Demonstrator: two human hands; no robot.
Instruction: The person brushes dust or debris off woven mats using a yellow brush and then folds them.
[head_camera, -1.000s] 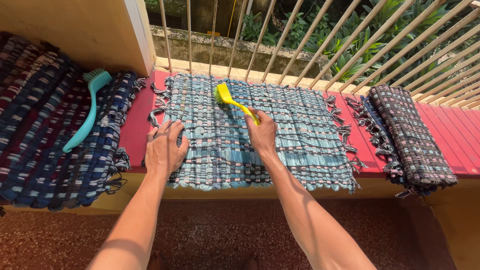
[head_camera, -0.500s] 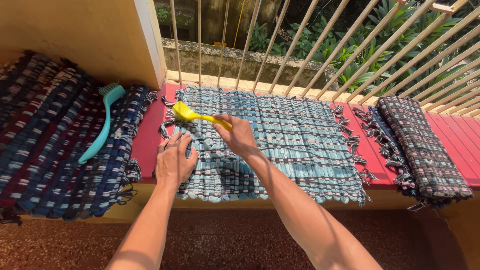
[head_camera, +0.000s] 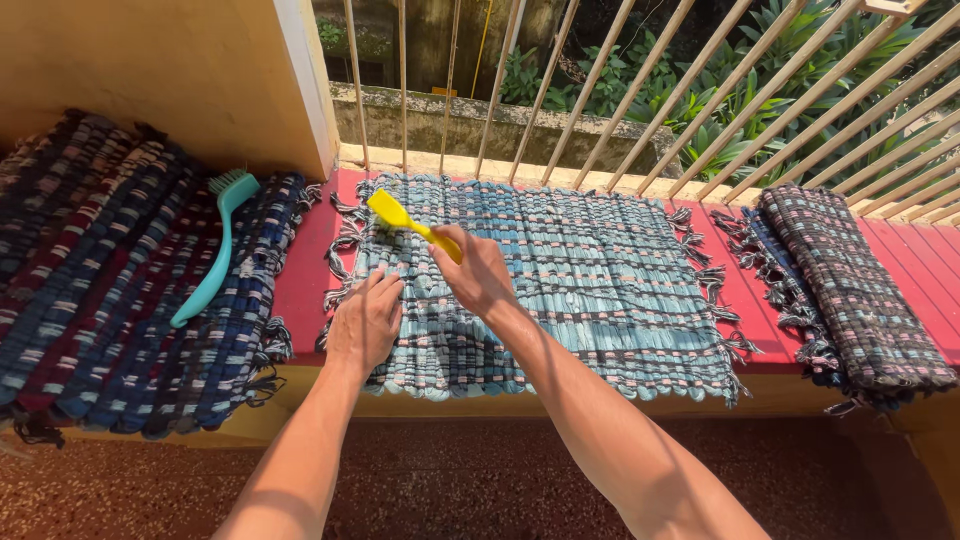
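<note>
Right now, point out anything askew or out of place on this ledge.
Little stands out. A teal brush lies loose on the stack of dark mats, whose front edge overhangs the ledge. The light blue mat lies flat under the left hand; the right hand holds a yellow brush.
</note>
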